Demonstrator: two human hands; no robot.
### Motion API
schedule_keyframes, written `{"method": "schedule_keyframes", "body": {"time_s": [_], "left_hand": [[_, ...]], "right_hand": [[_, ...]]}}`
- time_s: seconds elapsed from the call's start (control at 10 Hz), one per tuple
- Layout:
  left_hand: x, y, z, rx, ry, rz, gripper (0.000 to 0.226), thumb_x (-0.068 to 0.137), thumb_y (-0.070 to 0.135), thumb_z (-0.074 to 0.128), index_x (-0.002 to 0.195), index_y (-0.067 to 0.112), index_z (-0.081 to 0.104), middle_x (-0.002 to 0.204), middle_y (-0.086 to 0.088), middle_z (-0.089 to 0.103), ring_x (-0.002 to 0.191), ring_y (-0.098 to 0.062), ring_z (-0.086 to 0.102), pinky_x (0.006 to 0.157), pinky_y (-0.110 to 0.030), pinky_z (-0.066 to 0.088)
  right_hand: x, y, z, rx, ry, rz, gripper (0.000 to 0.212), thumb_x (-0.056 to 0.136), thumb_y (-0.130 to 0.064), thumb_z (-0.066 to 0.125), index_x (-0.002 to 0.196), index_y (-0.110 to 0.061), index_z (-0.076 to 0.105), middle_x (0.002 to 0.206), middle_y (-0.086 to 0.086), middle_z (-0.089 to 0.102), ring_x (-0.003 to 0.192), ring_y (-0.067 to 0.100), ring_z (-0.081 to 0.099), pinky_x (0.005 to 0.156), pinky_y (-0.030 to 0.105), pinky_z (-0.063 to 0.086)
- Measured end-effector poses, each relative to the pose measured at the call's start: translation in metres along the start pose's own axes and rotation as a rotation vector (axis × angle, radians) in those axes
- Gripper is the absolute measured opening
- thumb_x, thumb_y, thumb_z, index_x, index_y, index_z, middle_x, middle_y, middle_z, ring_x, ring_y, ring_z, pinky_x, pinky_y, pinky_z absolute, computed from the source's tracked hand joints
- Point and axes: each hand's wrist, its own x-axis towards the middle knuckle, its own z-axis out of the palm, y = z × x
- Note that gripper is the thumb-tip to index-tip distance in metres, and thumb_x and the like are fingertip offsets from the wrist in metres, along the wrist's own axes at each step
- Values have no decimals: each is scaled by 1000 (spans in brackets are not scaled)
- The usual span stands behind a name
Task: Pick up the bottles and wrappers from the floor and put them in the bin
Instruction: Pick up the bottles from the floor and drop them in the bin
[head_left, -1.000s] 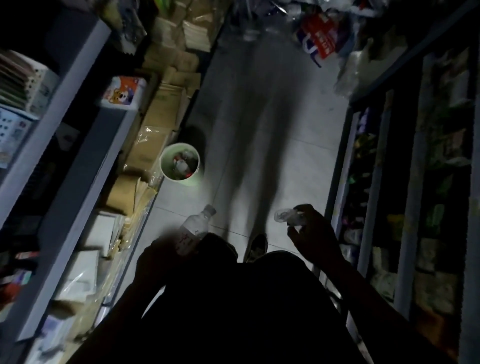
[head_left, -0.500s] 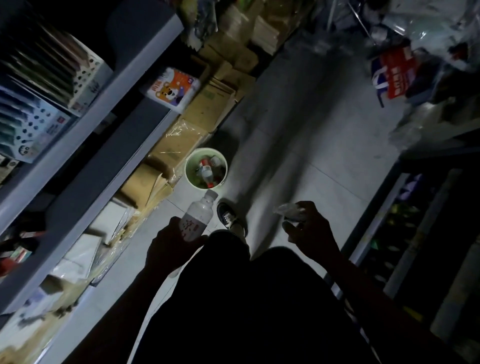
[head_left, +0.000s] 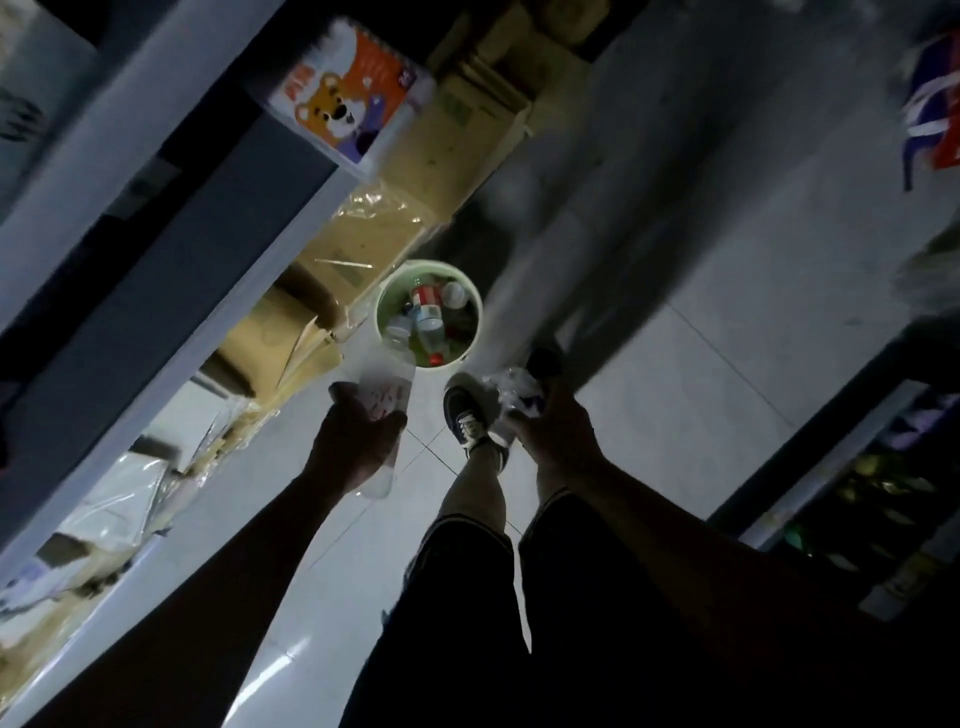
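The left hand (head_left: 358, 447) grips a clear plastic bottle (head_left: 384, 400); the right hand (head_left: 553, 423) clutches a crumpled wrapper (head_left: 514, 389). Both hover just short of the pale green bin (head_left: 387, 296), which holds several bottles.

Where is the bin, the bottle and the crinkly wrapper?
bin (head_left: 385, 291): head view, on its pale green rim.
bottle (head_left: 385, 391): head view, on its clear body.
wrapper (head_left: 514, 389): head view, on its crumpled top.

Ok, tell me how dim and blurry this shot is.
Head view: very dim, arms near silhouette; the bottle in the left hand is motion-smeared; the bin stays fairly legible; the wide lens bends the shelf edges.
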Motion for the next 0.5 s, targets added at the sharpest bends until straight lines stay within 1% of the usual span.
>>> {"method": "schedule_keyframes", "body": {"time_s": [0.1, 0.2, 0.3, 0.4, 0.5], "left_hand": [[85, -7, 38, 12, 33, -78, 61, 94, 34, 70, 135, 6, 35, 130, -17, 58, 118, -38, 60, 82, -40, 52], [146, -15, 66, 43, 61, -83, 63, 95, 38, 69, 138, 5, 36, 136, -17, 58, 122, -39, 60, 83, -38, 52], [232, -25, 101, 84, 102, -54, 64, 96, 43, 66, 140, 6, 37, 135, -16, 60, 120, -39, 61, 79, -34, 49], [281, -32, 121, 138, 150, -41, 68, 96, 49, 61, 143, 8, 35, 135, -16, 58, 121, -38, 59, 78, -36, 47], [327, -40, 144, 243, 183, -38, 80, 97, 52, 57, 155, 10, 22, 141, -19, 49, 130, -40, 49, 94, -45, 47]], "right_hand": [[117, 10, 51, -24, -30, 47, 63, 61, -69, 62, 103, -21, 58, 92, 2, 72, 85, 26, 71, 79, 47, 59], [196, 20, 88, -53, -29, 74, 60, 64, -71, 61, 100, -23, 60, 89, 4, 74, 83, 28, 73, 78, 48, 61], [282, 7, 126, -87, 31, 45, 48, 83, -58, 63, 109, -17, 65, 104, 8, 73, 96, 28, 69, 83, 34, 54], [331, 13, 152, -107, 43, 15, 46, 92, -47, 60, 117, -8, 64, 115, 15, 68, 106, 32, 64, 85, 33, 47], [369, 32, 180, -199, -2, 62, 47, 97, -39, 57, 130, -6, 57, 130, 20, 58, 118, 36, 57, 84, 33, 39]]}}
